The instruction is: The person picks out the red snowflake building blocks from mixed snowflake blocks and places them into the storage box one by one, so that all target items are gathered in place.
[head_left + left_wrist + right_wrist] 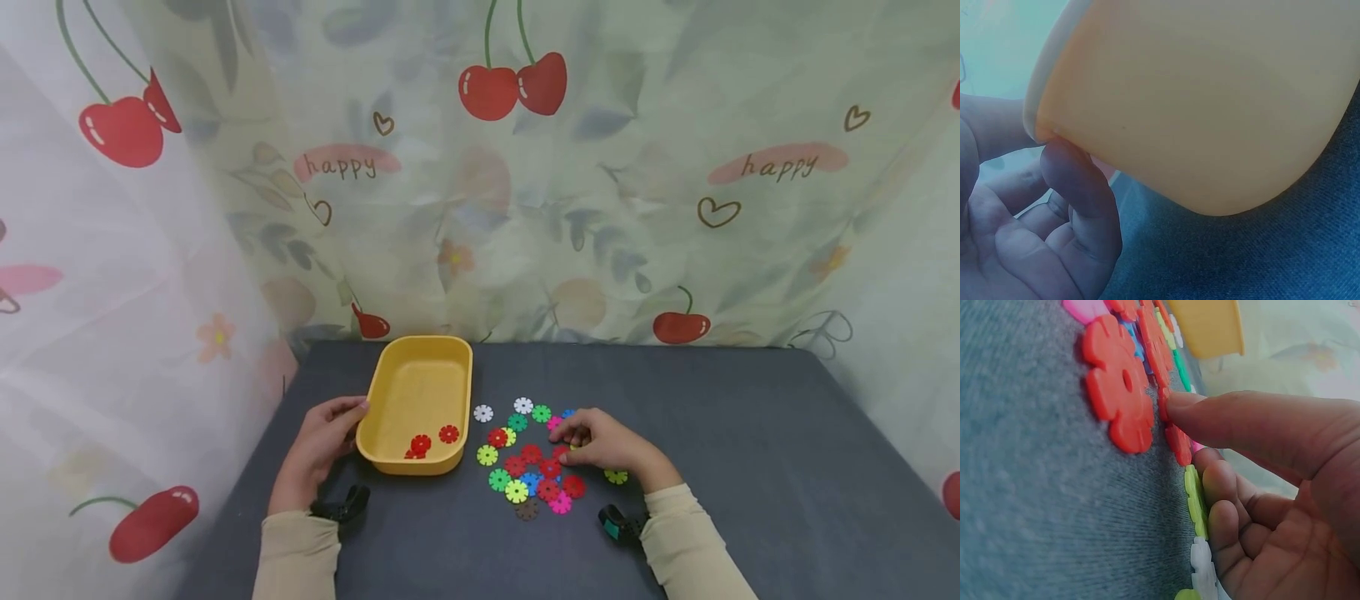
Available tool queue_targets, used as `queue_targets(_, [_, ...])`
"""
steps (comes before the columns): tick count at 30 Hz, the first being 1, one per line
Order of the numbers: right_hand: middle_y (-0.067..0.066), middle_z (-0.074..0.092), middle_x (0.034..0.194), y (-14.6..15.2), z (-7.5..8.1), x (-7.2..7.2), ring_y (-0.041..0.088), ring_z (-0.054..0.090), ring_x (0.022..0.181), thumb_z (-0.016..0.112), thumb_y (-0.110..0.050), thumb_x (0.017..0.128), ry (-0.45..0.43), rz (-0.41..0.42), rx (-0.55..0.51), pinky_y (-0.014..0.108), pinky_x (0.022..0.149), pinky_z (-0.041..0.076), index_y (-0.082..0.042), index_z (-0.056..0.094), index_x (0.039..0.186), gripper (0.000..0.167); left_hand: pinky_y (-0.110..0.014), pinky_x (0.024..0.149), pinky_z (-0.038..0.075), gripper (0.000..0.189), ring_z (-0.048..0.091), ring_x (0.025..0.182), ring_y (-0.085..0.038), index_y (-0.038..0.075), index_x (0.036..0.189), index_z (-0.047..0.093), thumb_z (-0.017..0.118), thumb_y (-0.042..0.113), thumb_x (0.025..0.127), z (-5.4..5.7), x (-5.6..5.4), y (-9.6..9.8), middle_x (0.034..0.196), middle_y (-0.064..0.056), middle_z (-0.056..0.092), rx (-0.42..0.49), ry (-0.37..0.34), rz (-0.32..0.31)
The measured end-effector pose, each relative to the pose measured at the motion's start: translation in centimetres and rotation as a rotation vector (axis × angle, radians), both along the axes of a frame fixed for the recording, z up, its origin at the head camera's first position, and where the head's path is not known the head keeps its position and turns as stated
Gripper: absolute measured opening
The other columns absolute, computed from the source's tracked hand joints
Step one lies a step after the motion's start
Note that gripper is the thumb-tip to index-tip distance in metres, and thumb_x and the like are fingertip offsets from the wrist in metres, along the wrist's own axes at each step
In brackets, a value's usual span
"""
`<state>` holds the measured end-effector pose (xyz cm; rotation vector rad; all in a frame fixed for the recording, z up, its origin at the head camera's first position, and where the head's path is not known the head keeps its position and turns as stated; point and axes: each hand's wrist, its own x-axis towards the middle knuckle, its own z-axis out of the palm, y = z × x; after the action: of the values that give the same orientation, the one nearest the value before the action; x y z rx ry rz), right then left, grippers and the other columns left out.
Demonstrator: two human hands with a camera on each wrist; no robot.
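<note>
My left hand [321,442] grips the left rim of a yellow plastic tray [423,387]; in the left wrist view, the fingers [1079,172] pinch the edge of the tray wall [1197,106]. Several red snowflake discs [448,434] lie at the tray's near end. Over the right part of a loose spread of coloured snowflake discs, my right hand [611,442] is lowered, with thumb and forefinger at a red disc [560,451]. In the right wrist view, the thumb tip [1185,406] presses on its edge, and the forefinger is mostly hidden behind the thumb.
Green [498,479], yellow-green [517,491], pink [560,502], brown [527,509] and white discs [483,413] lie among more red ones on the dark grey cloth [712,417]. A patterned curtain [480,200] rises behind and at both sides of the table.
</note>
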<state>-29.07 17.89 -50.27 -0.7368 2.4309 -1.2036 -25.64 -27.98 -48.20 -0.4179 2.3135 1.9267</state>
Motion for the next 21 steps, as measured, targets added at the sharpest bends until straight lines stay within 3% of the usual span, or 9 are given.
queue_targets(11, [0.008, 0.069, 0.097, 0.29, -0.35, 0.17, 0.015, 0.057, 0.082, 0.083, -0.013, 0.092, 0.009, 0.001, 0.011, 0.027, 0.070, 0.051, -0.005, 0.079, 0.108, 0.019, -0.027, 0.080, 0.059, 0.048, 0.069, 0.103, -0.019, 0.004, 0.146, 0.061, 0.065, 0.033, 0.108, -0.14, 0.37, 0.22, 0.132, -0.016, 0.068, 0.002, -0.008, 0.004])
queue_targets(21, [0.005, 0.063, 0.090, 0.15, -0.30, 0.06, 0.019, 0.055, 0.082, 0.084, -0.012, 0.092, -0.007, -0.012, 0.008, 0.028, 0.069, 0.051, -0.005, 0.072, 0.101, 0.017, -0.027, 0.079, 0.059, 0.049, 0.069, 0.105, -0.020, 0.004, 0.146, 0.060, 0.065, 0.033, 0.107, -0.12, 0.26, 0.13, 0.134, -0.017, 0.067, -0.002, -0.004, 0.008])
